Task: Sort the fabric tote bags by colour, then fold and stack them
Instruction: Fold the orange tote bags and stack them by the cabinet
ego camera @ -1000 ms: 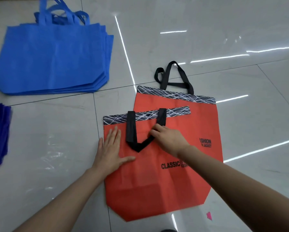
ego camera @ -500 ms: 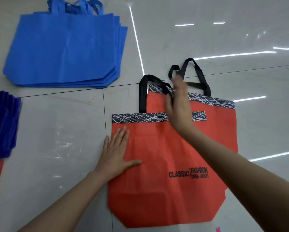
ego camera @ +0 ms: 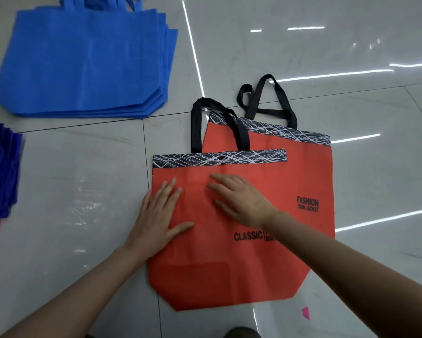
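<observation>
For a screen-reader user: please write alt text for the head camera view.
A left hand and right hand rest flat on a red tote bag overlapping a second red bag on a tiled floor. Blue bags are stacked upper left.

Bare floor [ego camera: 351,45] open 1 to 4 o'clock of red bags [ego camera: 229,269]. Blue bag stack [ego camera: 83,64] blocks 10 o'clock, dark blue pile [ego camera: 0,167] at 9; clear strip btwn. Pink scrap [ego camera: 306,312] at 5.
</observation>
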### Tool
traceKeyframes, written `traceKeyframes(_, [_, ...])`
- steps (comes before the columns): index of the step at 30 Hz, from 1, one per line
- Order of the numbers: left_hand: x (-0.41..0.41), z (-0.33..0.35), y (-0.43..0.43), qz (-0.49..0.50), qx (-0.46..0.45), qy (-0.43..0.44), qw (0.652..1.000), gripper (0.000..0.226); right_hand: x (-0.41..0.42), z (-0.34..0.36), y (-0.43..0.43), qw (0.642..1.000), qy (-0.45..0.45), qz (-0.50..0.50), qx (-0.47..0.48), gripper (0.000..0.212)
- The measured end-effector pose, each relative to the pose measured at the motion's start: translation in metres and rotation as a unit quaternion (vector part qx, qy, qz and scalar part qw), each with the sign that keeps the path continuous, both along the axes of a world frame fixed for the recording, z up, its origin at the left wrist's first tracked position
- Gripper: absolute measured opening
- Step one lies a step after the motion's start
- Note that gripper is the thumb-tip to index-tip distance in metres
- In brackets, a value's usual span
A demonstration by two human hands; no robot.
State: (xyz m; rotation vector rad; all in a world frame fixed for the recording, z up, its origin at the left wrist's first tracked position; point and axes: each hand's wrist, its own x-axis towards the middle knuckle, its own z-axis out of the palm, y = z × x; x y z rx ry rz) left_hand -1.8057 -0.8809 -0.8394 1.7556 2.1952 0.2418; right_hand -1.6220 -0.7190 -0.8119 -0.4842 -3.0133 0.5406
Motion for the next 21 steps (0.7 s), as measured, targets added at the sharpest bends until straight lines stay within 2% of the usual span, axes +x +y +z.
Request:
traceKeyframes(2, [0.001, 0.002, -0.015, -0.020, 0.013, 0.006, 1.000, 0.083, 0.030, 0.003, -0.019, 0.999, 0.012, 0.027, 0.014, 0.046])
traceKeyframes(4, [0.003, 0.000, -0.031, -0.047, 0.012, 0.017, 0.999, 0.077, 0.057, 0.004, -0.046, 0.995, 0.003, 0.093, 0.032, 0.058])
traceKeyframes(6, [0.006, -0.002, -0.043, -0.059, -0.008, 0.016, 0.998, 0.075, 0.077, -0.002, -0.075, 0.982, -0.028, 0.180, 0.045, 0.065])
traceKeyframes(8, [0.007, 0.001, -0.049, -0.051, -0.027, -0.003, 0.998, 0.078, 0.089, -0.010, -0.093, 0.972, -0.061, 0.218, 0.061, 0.063])
traceKeyframes(11, [0.005, 0.015, -0.054, -0.067, -0.024, -0.062, 0.995, 0.093, 0.095, -0.013, -0.098, 0.975, -0.072, 0.189, 0.087, 0.047])
traceKeyframes(14, [0.001, 0.031, -0.065, -0.114, -0.063, -0.129, 0.983, 0.106, 0.093, -0.008, -0.099, 0.982, -0.064, 0.159, 0.083, 0.029])
traceKeyframes(16, [-0.002, 0.038, -0.072, -0.142, -0.072, -0.130, 0.979, 0.107, 0.089, 0.000, -0.097, 0.989, -0.058, 0.127, 0.038, 0.032])
traceKeyframes(18, [-0.004, 0.040, -0.075, -0.148, -0.041, -0.114, 0.981, 0.092, 0.084, 0.013, -0.096, 0.995, -0.049, 0.085, -0.022, 0.039])
traceKeyframes(20, [-0.010, 0.036, -0.074, -0.129, 0.032, -0.106, 0.985, 0.052, 0.080, 0.030, -0.096, 0.995, -0.048, 0.054, -0.063, 0.047])
traceKeyframes(21, [-0.012, 0.036, -0.073, -0.101, 0.058, -0.119, 0.986, 0.044, 0.080, 0.038, -0.096, 0.996, -0.036, 0.045, -0.065, 0.051])
